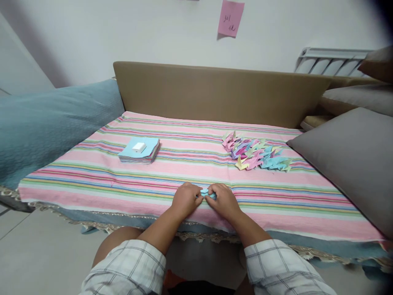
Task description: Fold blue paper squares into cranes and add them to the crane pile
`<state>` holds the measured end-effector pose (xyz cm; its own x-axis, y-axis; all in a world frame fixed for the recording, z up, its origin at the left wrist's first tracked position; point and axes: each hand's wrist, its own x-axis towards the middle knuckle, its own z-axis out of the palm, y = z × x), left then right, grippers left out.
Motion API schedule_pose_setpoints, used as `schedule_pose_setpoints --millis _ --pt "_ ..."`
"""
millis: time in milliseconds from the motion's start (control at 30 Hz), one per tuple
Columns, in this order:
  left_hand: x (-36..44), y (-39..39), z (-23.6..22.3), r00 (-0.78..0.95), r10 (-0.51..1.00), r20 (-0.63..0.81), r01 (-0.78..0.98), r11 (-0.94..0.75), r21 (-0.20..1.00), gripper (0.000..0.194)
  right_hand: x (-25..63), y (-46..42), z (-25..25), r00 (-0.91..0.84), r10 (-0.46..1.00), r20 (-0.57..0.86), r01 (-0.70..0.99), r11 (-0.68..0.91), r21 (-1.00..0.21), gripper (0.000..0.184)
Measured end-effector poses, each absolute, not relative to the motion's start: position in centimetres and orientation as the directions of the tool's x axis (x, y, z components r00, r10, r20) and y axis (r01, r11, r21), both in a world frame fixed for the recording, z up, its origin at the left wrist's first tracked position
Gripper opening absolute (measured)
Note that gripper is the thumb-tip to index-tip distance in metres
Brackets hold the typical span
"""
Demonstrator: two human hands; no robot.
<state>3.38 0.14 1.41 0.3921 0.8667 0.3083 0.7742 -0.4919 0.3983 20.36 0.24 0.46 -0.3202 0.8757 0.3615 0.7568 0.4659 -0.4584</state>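
Cloth (190,164) across mid-frame, backrest (215,92) behind it. On cloth: paper stack (150,155) left of centre, small block (139,147) on top; folded-paper pile (254,153) right of centre. Armrest (61,119) at left edge, cushion (346,159) at right edge. Note (230,18) on wall (138,32), top. Paper piece (211,196) lower centre, between left hand (186,199) and right hand (225,200).
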Motion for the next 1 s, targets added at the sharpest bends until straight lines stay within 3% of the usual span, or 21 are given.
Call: schedule_pose_setpoints --millis 233,500,667,833,1000 --pt "3.5 0.1 1.2 0.348 0.887 0.305 0.774 -0.455 0.441 0.009 20.9 0.1 0.3 -0.349 0.862 0.367 0.711 0.499 -0.495 0.03" --pt "3.5 0.0 1.1 0.313 0.896 0.315 0.76 -0.435 0.482 0.012 20.3 0.4 0.0 -0.264 0.889 0.375 0.708 0.443 -0.551 0.01" --pt "3.3 -0.1 1.1 0.277 0.91 0.309 0.783 -0.4 0.477 0.016 20.2 -0.2 0.4 -0.322 0.85 0.417 0.749 0.498 -0.437 0.007" --pt "3.1 0.2 1.0 0.424 0.843 0.332 0.748 -0.533 0.397 0.003 20.6 -0.5 0.7 -0.453 0.768 0.453 0.738 0.608 -0.293 0.011" --pt "2.7 0.6 1.5 0.523 0.81 0.266 0.739 -0.586 0.331 0.004 21.2 -0.5 0.8 -0.529 0.721 0.448 0.71 0.665 -0.232 0.013"
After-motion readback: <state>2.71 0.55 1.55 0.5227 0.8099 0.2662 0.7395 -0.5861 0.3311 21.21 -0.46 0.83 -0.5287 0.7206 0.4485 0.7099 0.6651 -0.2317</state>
